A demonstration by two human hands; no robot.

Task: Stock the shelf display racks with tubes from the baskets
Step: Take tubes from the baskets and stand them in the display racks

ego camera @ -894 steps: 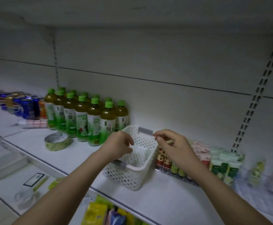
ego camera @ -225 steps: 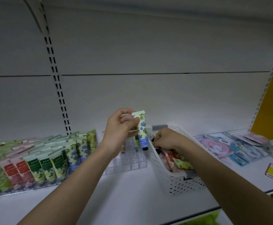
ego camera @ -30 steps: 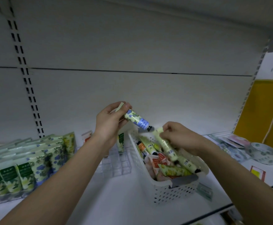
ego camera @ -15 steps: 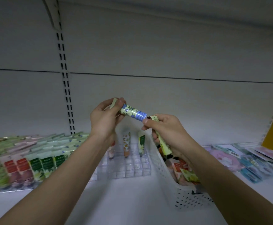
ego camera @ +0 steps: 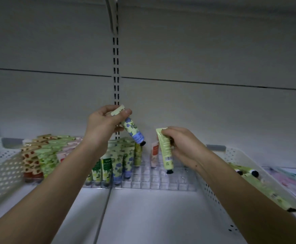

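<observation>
My left hand [ego camera: 102, 125] pinches the flat end of a blue-flowered tube [ego camera: 132, 131], which hangs tilted with its black cap down and to the right. My right hand [ego camera: 180, 145] grips a pale green tube [ego camera: 165, 152] near its top, cap down, over the clear compartment rack [ego camera: 161, 180]. Both tubes are above the rack's back rows. Rows of upright tubes [ego camera: 119, 164] fill the rack's left part. A white basket [ego camera: 235, 175] with more tubes lies to the right.
A second white basket [ego camera: 1, 166] stands at the far left on the shelf. Red and green patterned tubes [ego camera: 40, 159] stand in rows beside it. A slotted upright [ego camera: 116, 71] runs up the back wall. Flat packets [ego camera: 291, 180] lie at the far right.
My hands have parted: the left one tipped the blue-flowered tube cap down, the right one turned the green tube upright over the rack. The view swung left, so the left basket shows.
</observation>
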